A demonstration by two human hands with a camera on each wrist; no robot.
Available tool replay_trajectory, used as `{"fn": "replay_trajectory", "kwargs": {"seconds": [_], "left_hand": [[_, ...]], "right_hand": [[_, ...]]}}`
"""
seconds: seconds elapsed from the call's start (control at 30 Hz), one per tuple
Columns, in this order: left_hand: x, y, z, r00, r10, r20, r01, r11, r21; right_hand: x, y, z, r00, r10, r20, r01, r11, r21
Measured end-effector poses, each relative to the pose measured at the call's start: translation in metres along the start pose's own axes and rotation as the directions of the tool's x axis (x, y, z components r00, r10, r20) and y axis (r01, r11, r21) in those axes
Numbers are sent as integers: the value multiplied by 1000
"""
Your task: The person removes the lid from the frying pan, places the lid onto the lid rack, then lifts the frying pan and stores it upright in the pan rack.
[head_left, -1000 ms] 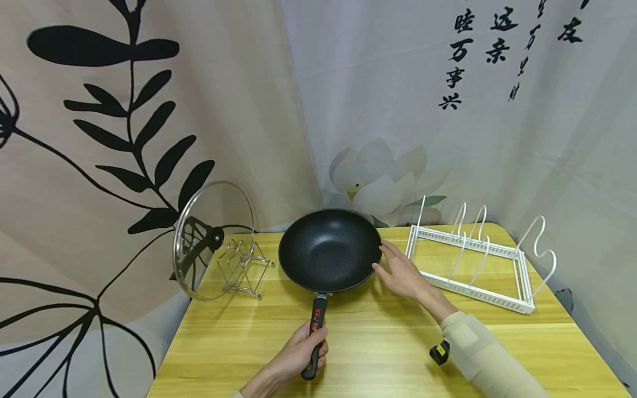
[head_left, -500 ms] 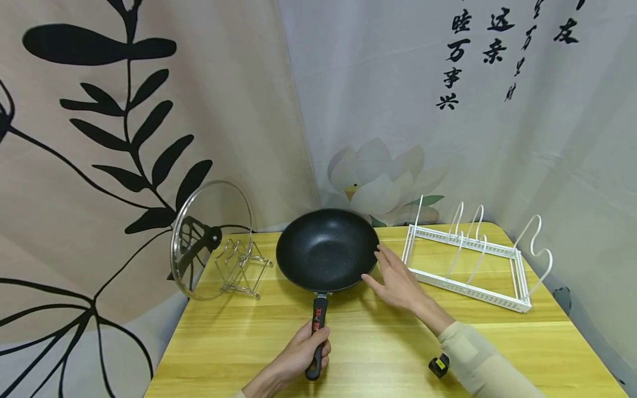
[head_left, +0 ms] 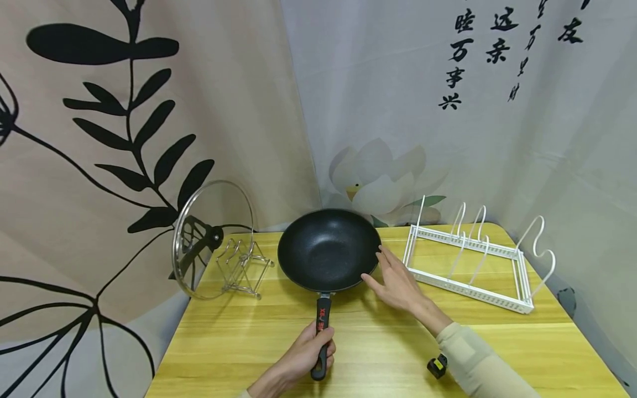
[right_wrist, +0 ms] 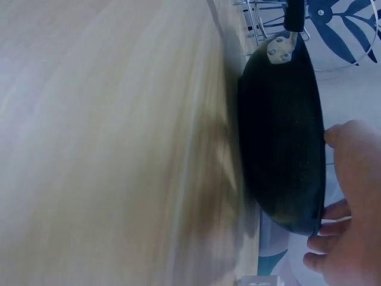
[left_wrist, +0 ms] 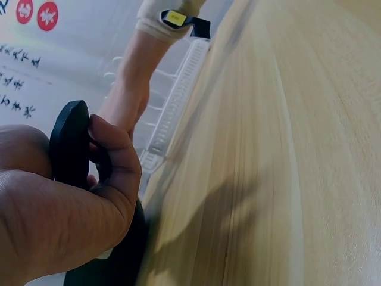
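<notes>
A black wok (head_left: pixel 328 251) with a long handle (head_left: pixel 322 318) stands in the middle of the wooden table, its handle toward me. My left hand (head_left: pixel 306 351) grips the handle near its end, thumb on top and fingers curled beneath, as the left wrist view also shows. At the wok's right rim is my right hand (head_left: pixel 398 282), fingers spread and fairly straight. In the right wrist view its thumb and fingertips touch the rim of the wok (right_wrist: pixel 283 137). The inside of the wok holds nothing.
A clear glass lid (head_left: pixel 214 240) stands upright in a small wire rack (head_left: pixel 244 271) at the table's left. To the right lies a white rack (head_left: pixel 473 290) with upright wire dividers. Curtains hang behind the table (head_left: pixel 388 359).
The wok's handle and my left hand have swung slightly to the right. My right hand's thumb has shifted left along the rim.
</notes>
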State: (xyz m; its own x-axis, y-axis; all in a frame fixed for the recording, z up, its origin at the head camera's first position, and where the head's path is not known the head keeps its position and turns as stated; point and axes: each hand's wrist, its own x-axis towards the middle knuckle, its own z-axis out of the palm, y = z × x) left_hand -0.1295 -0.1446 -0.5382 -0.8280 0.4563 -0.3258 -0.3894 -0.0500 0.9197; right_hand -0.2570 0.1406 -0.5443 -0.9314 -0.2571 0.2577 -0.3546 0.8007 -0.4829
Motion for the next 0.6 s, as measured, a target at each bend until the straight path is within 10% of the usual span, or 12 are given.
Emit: {"fn": "replay_trajectory", "kwargs": {"seconds": [0.6], "left_hand": [[4, -3, 15, 1000, 2, -1, -2, 1000, -14]], "right_hand": [[8, 9, -8, 998, -65, -2, 65, 997, -41]]}}
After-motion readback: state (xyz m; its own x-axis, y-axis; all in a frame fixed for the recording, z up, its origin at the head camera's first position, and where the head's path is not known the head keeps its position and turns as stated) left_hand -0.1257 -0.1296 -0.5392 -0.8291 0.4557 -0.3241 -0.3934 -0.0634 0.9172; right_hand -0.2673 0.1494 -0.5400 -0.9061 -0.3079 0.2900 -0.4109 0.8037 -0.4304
